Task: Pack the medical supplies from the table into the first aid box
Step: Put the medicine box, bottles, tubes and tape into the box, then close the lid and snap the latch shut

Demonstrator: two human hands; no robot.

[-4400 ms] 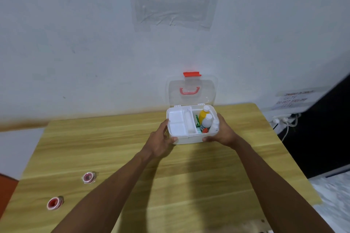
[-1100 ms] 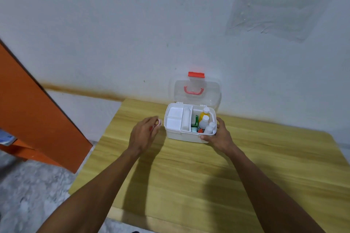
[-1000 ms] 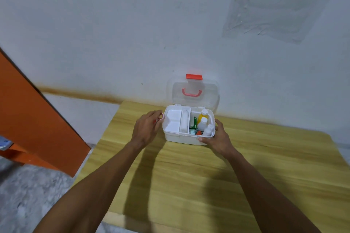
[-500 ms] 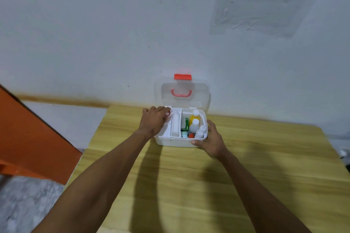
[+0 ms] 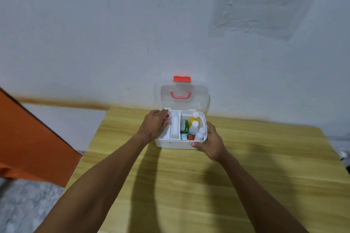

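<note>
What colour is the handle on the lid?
The handle is red; the head view shows it.

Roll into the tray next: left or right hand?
Left, probably. The left hand pinches the roll right over the tray. The right hand holds the box at its right front corner and looks needed to steady it.

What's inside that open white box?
Right half of the box: yellow bottle, white bottles, green packet. Left: white tray, partly hidden under the left hand pinching a small red item.
</note>
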